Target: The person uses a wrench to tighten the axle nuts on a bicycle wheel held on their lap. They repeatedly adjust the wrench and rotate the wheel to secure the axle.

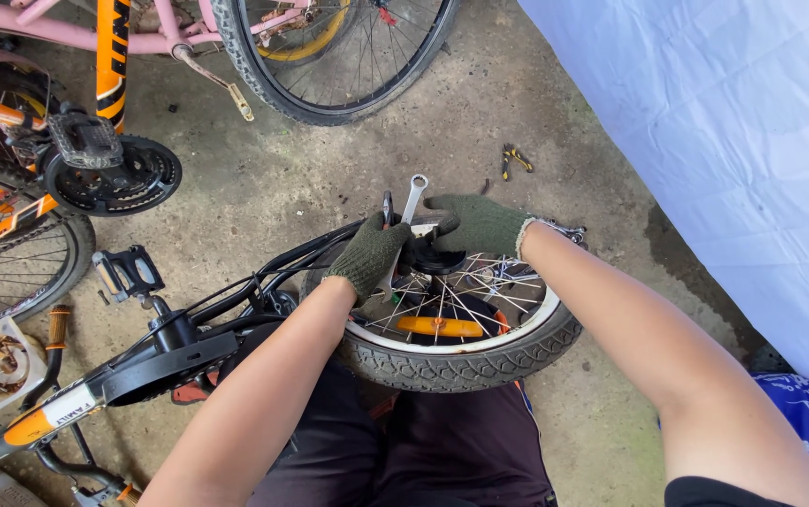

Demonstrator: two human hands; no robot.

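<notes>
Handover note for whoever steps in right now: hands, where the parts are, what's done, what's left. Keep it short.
Left hand: gloved, grip closed on a tool at the hub of the small wheel.
Right hand: gloved, at the same hub, holding a spanner whose ring end points up.
Wheel is in its black frame, laid on the concrete floor. Pliers lie beyond the wheel.
Done: both tools at the hub. Left: cannot tell how far the fastening has turned.

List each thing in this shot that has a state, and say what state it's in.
Left hand: gloved, gripping a tool at the hub.
Right hand: gloved, on the spanner.
Spanner: upright at the hub, ring end up.
Small wheel: mounted, tyre on, against the person's lap.
Black bike frame: lying on its side.
Pliers: lying on the floor, unused.
</notes>
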